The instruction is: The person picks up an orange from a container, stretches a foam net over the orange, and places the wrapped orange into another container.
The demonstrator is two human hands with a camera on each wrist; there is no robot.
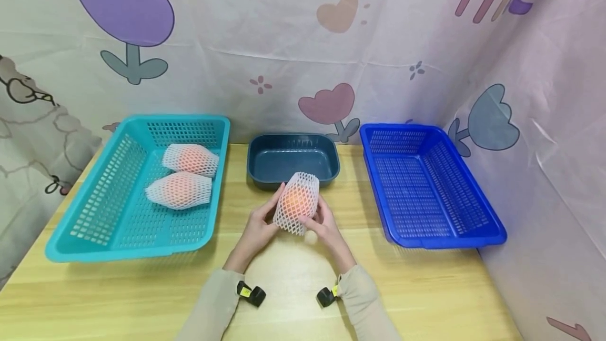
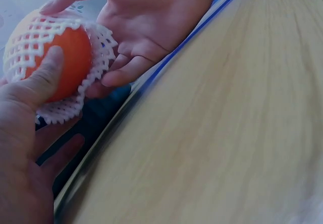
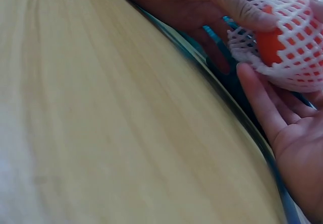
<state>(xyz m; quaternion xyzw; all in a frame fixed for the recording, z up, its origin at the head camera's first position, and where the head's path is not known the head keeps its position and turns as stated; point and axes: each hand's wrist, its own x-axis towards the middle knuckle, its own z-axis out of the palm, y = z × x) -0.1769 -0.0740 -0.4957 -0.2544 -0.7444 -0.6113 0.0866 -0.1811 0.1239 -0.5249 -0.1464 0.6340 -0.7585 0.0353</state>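
Between both hands is a round orange fruit [image 1: 297, 202] in a white foam net sleeve [image 2: 103, 47], held up in front of the dark teal basin [image 1: 293, 166]. My left hand [image 1: 259, 227] grips it from the left; in the left wrist view its thumb presses on bare orange skin where the net has drawn back. On the other side my right hand [image 1: 327, 229] holds the netted fruit, thumb over the net and fingers beneath. The right wrist view shows the net's open end [image 3: 245, 47] around the fruit, near the left thumb.
At the left, a turquoise basket [image 1: 61, 246] holds two more fruits in foam nets, a rear one [image 1: 191, 159] and a front one [image 1: 180, 190]. A blue basket [image 1: 445, 241] stands at the right. Behind the wooden table [image 1: 284, 299] hangs a printed cloth [image 1: 284, 14].
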